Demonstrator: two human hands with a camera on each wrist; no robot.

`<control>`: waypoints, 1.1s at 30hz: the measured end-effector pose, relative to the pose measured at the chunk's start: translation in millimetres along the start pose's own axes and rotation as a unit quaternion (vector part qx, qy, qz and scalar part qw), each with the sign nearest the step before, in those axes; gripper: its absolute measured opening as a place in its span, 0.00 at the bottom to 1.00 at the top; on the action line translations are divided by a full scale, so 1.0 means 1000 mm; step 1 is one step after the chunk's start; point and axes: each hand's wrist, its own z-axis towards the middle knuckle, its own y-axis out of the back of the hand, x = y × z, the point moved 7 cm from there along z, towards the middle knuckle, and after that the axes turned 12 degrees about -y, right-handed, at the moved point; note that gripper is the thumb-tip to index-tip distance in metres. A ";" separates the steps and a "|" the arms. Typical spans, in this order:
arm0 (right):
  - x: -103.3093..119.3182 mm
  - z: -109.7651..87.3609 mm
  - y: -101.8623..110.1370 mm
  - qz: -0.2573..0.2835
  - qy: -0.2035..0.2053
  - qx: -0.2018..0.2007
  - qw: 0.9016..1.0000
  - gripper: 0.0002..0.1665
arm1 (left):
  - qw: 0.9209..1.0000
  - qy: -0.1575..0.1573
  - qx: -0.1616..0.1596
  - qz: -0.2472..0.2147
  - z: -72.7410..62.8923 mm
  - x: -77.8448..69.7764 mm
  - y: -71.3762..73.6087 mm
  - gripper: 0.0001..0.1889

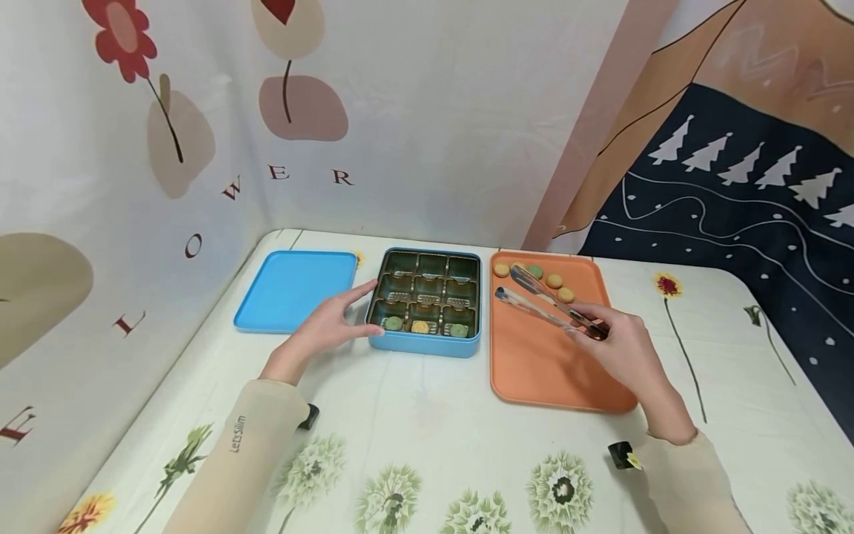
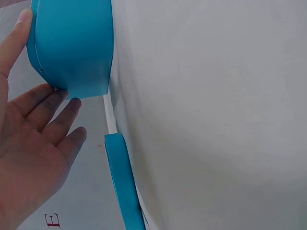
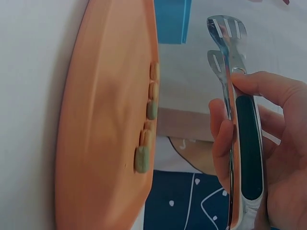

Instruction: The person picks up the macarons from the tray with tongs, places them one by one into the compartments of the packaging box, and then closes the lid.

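Note:
A blue box [image 1: 427,343] with a dark divided insert stands mid-table. Its front row holds a green cookie [image 1: 394,323], a yellow one [image 1: 419,326] and another green one [image 1: 458,331]; the rows behind show no cookies. At the box's left front corner, my left hand [image 1: 333,319] rests its thumb and fingertips, fingers mostly straight. My right hand [image 1: 617,341] grips metal tongs [image 3: 249,143] with dark handle pads. Their slotted tips are apart with nothing between them, above the orange tray [image 1: 554,371]. Several yellow and green cookies [image 1: 565,294] lie along that tray's far side.
Left of the box lies a flat blue lid [image 1: 296,289]. A flower-printed cloth [image 1: 427,430] covers the table. Behind it hangs a pale printed curtain [image 1: 454,148], with a dark tree-patterned cloth [image 1: 720,193] at the right.

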 end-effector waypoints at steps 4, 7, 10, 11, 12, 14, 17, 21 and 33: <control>-0.005 -0.001 0.005 -0.004 -0.003 -0.007 1.000 0.19 | 1.000 0.003 0.000 -0.001 0.000 0.000 0.000 0.52; -0.011 -0.002 0.007 -0.011 -0.014 -0.008 1.000 0.19 | 1.000 0.004 0.000 -0.001 0.000 0.001 0.000 0.52; -0.017 -0.002 0.010 -0.017 -0.027 -0.010 0.999 0.20 | 1.000 0.005 0.000 -0.001 0.000 0.001 0.000 0.52; -0.018 -0.003 0.011 -0.020 -0.030 -0.011 0.999 0.20 | 1.000 0.004 0.000 -0.001 0.000 0.001 0.000 0.52; -0.019 -0.003 0.012 -0.021 -0.033 -0.012 0.999 0.21 | 1.000 0.005 0.000 -0.002 0.000 0.001 0.000 0.52; -0.021 -0.003 0.014 -0.022 -0.034 -0.015 0.999 0.20 | 1.000 0.005 -0.001 -0.001 0.000 0.001 0.000 0.52; -0.024 -0.004 0.016 -0.022 -0.032 -0.021 0.999 0.20 | 1.000 0.004 -0.001 -0.001 0.000 0.001 0.000 0.52; -0.028 -0.003 0.018 -0.019 -0.031 -0.023 0.999 0.20 | 1.000 0.002 -0.002 -0.003 0.000 0.001 0.000 0.52; -0.037 -0.004 0.022 -0.032 -0.045 -0.023 0.998 0.21 | 1.000 -0.001 -0.001 -0.004 -0.001 0.000 0.000 0.52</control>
